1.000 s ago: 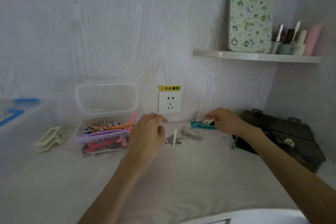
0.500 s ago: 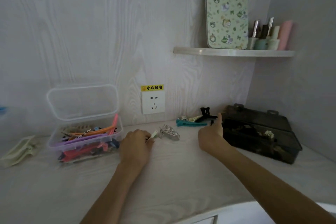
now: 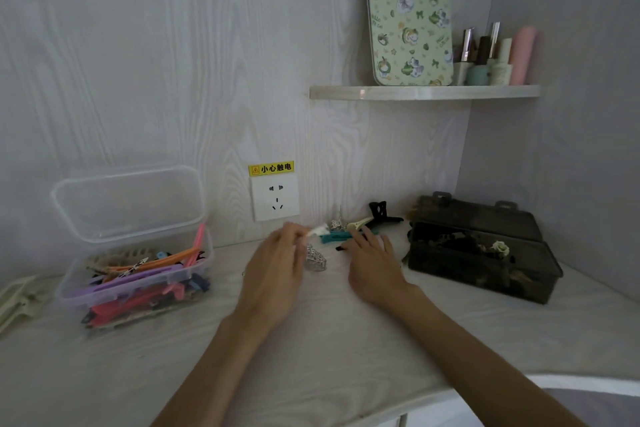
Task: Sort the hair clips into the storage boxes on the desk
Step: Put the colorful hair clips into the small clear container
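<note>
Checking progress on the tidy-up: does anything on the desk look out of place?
Yes. A pale green clip lies alone at the desk's far left edge, outside the clear box, away from the loose clips by the wall.

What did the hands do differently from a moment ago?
The left hand lifted off the desk holding a small white clip in its fingertips, raised beside the silver clip. The right hand moved back toward the loose pile and now rests by the teal clip. The clear box and dark box stayed where they were.
</note>
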